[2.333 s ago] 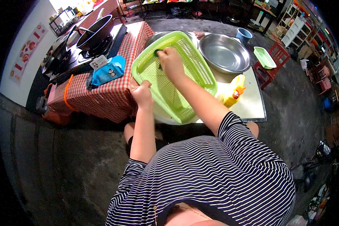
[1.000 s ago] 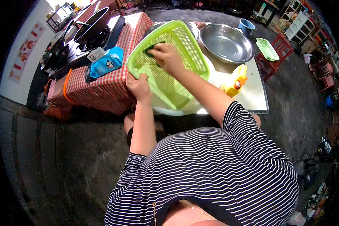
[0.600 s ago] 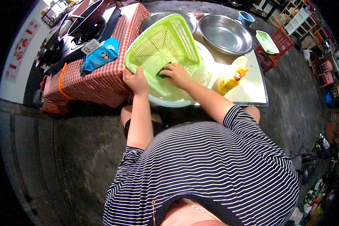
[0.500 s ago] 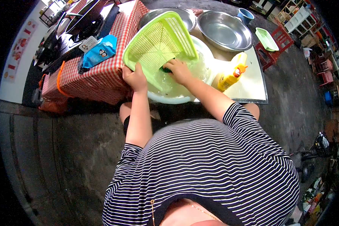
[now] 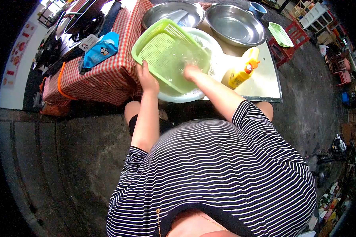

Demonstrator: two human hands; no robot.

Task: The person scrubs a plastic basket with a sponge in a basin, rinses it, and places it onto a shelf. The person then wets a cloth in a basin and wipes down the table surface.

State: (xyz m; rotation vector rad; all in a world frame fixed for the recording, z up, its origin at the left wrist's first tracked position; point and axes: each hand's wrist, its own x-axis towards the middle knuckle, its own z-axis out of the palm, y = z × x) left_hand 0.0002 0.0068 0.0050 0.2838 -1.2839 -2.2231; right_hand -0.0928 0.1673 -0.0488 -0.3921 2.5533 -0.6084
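Observation:
A green plastic basket point(image 5: 156, 49) lies tilted in a white basin point(image 5: 218, 51) of cloudy, sudsy water, its right part under the surface. My left hand point(image 5: 148, 79) grips the basket's near left rim. My right hand point(image 5: 190, 72) is dipped in the water inside the basket; its fingers are hidden by the water, and so is anything they hold. To the right of the basin stands a yellow bottle point(image 5: 239, 74) with an orange cap.
Two steel bowls point(image 5: 235, 25) point(image 5: 173, 14) sit behind the basin. On the left, a checked cloth point(image 5: 106, 75) covers a table with a blue packet point(image 5: 101, 50) and a stove with pans. A red chair point(image 5: 298, 36) and a green tray point(image 5: 280, 34) are at the right.
The basket has come down from a steep tilt into the basin water, with my left hand still on its rim. My right hand has gone under the water, and the dark green pad has dropped from sight.

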